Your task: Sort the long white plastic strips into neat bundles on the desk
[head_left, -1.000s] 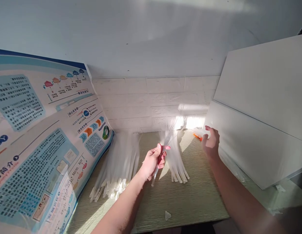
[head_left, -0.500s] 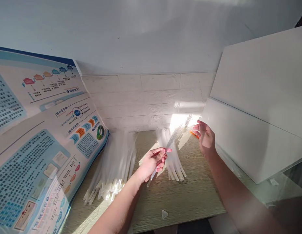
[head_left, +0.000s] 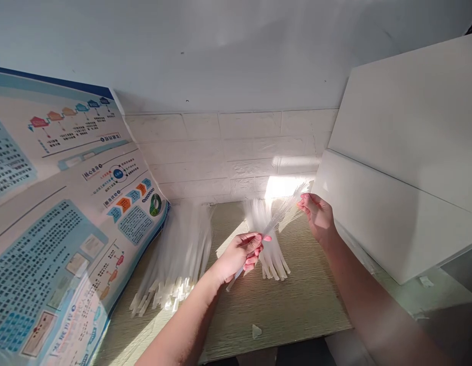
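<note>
My left hand is closed around a thin bundle of clear plastic strands, held at a slant above the table. The strands fan out toward the upper right, and the bundle's lower end shows below my hand. At the fanned tips, my right hand pinches with thumb and fingers pressed together; the strand ends there are too fine to count. Behind my left hand lies a small group of similar strand bundles with pale ends. A larger pile of them rests on the left.
A printed poster sheet leans along the left side. White panels stand at the right, and a white brick-patterned wall closes the back. A small translucent scrap lies near the front edge of the wood-grain table.
My right hand has moved slightly left to the strand tips, and its fingers have closed there. My left hand keeps its hold on the bundle, nearly still.
</note>
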Available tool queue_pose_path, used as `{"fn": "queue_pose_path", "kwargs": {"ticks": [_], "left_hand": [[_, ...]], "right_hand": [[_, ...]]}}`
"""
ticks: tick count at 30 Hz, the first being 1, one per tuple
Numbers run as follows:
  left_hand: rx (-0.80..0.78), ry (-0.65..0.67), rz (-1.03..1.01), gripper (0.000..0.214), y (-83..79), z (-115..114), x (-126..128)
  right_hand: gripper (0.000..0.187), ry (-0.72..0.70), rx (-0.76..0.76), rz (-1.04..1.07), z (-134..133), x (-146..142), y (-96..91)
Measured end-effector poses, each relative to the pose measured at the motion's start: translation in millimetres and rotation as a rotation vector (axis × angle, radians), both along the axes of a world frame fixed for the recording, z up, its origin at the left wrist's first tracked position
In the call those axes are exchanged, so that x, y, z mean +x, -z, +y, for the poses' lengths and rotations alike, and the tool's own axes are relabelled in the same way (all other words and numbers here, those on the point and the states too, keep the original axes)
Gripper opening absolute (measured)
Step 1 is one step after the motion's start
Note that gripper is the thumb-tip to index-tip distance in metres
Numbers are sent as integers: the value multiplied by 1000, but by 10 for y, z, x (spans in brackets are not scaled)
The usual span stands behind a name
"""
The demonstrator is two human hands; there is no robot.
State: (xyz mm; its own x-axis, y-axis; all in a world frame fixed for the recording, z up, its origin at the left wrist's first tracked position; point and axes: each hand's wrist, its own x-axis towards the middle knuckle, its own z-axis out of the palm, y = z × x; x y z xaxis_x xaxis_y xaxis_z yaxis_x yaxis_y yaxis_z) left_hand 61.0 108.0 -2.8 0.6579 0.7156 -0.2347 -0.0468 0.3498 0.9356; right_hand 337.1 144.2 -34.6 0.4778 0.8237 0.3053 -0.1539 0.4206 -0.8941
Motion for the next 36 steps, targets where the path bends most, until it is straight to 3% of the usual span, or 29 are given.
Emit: {"fn": "queue_pose_path", "kwargs": {"ticks": [12, 17, 22, 30, 36], "left_hand": [[15, -2, 33, 54, 9, 8, 7], [44, -7, 64, 51, 12, 6, 15], [52, -17, 66, 49, 2, 5, 11], [72, -77, 46, 47, 24, 49, -23], [78, -79, 29, 43, 43, 60, -38]], "right_hand": [[46, 138, 18, -270, 19, 30, 1], [50, 117, 13, -373, 6, 4, -15], [44, 123, -24, -454, -29, -39, -39], [35, 156, -4, -472, -68, -58, -66], [39, 160, -5, -388, -105, -16, -83]]}}
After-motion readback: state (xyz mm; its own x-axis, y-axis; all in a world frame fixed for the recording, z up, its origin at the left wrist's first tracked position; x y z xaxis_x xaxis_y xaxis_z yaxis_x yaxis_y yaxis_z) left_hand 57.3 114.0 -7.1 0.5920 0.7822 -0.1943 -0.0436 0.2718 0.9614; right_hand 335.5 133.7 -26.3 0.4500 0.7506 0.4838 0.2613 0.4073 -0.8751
